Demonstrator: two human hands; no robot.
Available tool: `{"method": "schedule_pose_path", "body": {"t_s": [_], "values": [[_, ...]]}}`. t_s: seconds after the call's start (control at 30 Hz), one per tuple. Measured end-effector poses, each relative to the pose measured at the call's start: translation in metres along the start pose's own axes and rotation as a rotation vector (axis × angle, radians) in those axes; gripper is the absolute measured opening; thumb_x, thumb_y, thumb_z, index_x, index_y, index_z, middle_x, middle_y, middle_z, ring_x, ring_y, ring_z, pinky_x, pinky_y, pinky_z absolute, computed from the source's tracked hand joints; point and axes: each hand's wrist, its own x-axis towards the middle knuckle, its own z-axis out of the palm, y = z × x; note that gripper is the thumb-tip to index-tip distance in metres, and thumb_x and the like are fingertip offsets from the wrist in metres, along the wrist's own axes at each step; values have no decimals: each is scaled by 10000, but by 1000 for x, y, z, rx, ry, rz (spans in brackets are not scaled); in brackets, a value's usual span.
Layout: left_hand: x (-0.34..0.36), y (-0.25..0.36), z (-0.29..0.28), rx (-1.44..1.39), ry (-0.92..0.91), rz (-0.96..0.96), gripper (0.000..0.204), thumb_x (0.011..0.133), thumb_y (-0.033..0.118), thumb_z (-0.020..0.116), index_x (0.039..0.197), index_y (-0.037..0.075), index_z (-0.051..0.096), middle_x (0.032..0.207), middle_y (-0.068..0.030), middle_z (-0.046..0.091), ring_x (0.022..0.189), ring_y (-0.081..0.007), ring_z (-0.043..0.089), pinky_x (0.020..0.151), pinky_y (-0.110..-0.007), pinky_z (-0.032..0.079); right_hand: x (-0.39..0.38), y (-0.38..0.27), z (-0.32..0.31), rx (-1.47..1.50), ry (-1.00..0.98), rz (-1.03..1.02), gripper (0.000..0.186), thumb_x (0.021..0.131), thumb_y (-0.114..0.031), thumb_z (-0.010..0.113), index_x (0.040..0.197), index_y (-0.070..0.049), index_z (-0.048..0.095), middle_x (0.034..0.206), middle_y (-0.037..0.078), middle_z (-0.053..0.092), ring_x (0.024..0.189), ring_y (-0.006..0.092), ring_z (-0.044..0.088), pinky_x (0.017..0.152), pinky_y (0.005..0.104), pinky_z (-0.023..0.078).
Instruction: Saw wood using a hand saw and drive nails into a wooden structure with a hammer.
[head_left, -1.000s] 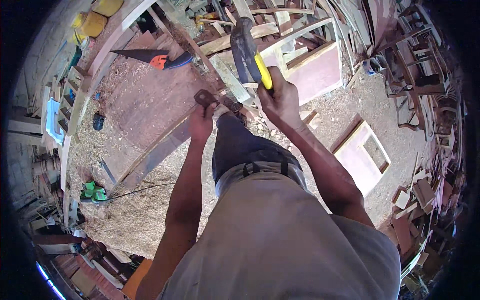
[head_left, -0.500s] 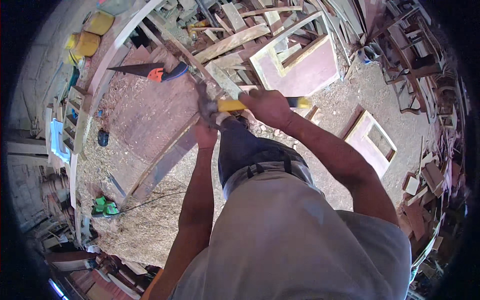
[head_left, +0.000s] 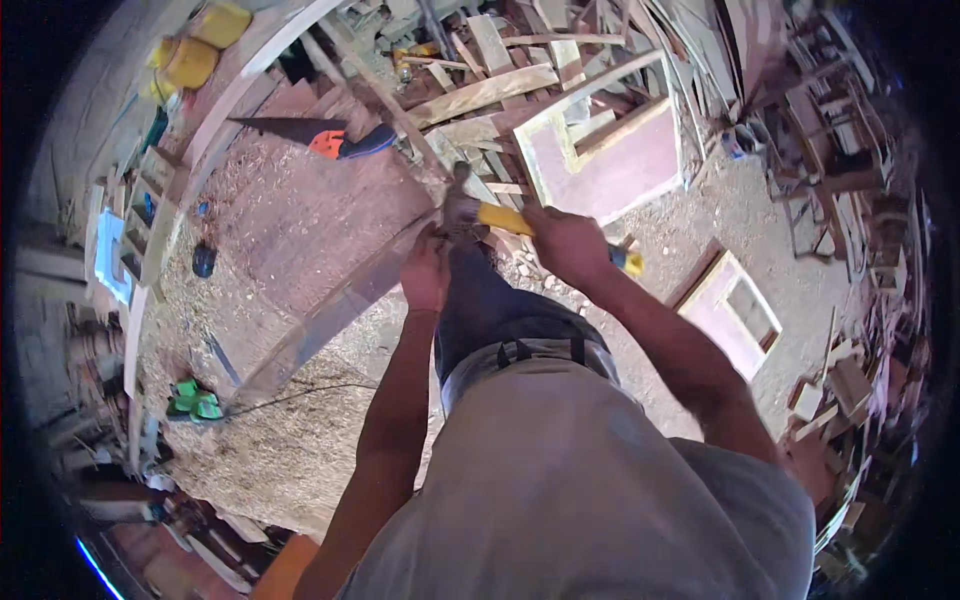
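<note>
My right hand [head_left: 572, 246] is wrapped round the yellow and black handle of a claw hammer [head_left: 505, 218]. The hammer's metal head lies just to the right of my left hand [head_left: 426, 272], a little above it. The fingers of my left hand are drawn together at the near right corner of a wooden workbench [head_left: 330, 220]; whatever they pinch is too small or hidden to make out. Toward the bench's far edge rests a handsaw [head_left: 330, 138] with an orange and blue handle and a dark blade.
A green power tool [head_left: 195, 402] with a cord sits on shavings at the left. Scrap wood [head_left: 480, 95] is heaped beyond the bench. A pale wooden frame [head_left: 600, 170] leans there, and a smaller frame [head_left: 732, 310] lies on the floor to the right. Yellow containers [head_left: 192, 62] stand far left.
The hammer head has shifted right, off the spot above my left hand, and its handle now slopes down to the right. My left hand stays by the bench corner. The view has turned slightly.
</note>
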Motion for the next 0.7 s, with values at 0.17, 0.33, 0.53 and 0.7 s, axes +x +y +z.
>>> {"method": "schedule_pose_path", "body": {"t_s": [0.17, 0.33, 0.53, 0.7], "values": [[-61, 14, -20, -4, -16, 321, 307, 976, 156, 717, 1280, 133, 744, 1369, -128, 749, 1139, -365, 763, 980, -447, 614, -58, 28, 12, 88, 132, 184, 291, 955, -162, 727, 1208, -137, 586, 877, 202, 753, 755, 454, 743, 645, 565, 579], [-84, 21, -47, -468, -2, -471, 173, 1047, 164, 733, 1168, 48, 778, 1136, -180, 781, 1086, -316, 770, 956, -386, 584, -75, 30, 7, 169, 163, 307, 276, 961, -149, 716, 1203, -123, 587, 808, 217, 722, 768, 470, 733, 661, 597, 551], [-8, 1, -75, -494, -2, -263, 252, 1072, 231, 706, 1196, 26, 786, 1095, -185, 792, 1005, -345, 752, 952, -449, 570, -42, 4, 4, 265, 195, 168, 267, 965, -110, 716, 1211, -113, 613, 799, 225, 707, 747, 475, 718, 657, 572, 548], [21, -19, -75, -386, -224, -238, 279, 1055, 235, 740, 1240, 29, 769, 1069, -190, 793, 1068, -336, 729, 986, -447, 549, -17, -25, -12, 257, 265, 28, 257, 976, -108, 714, 1220, -115, 634, 867, 218, 739, 786, 458, 741, 671, 537, 562]]}}
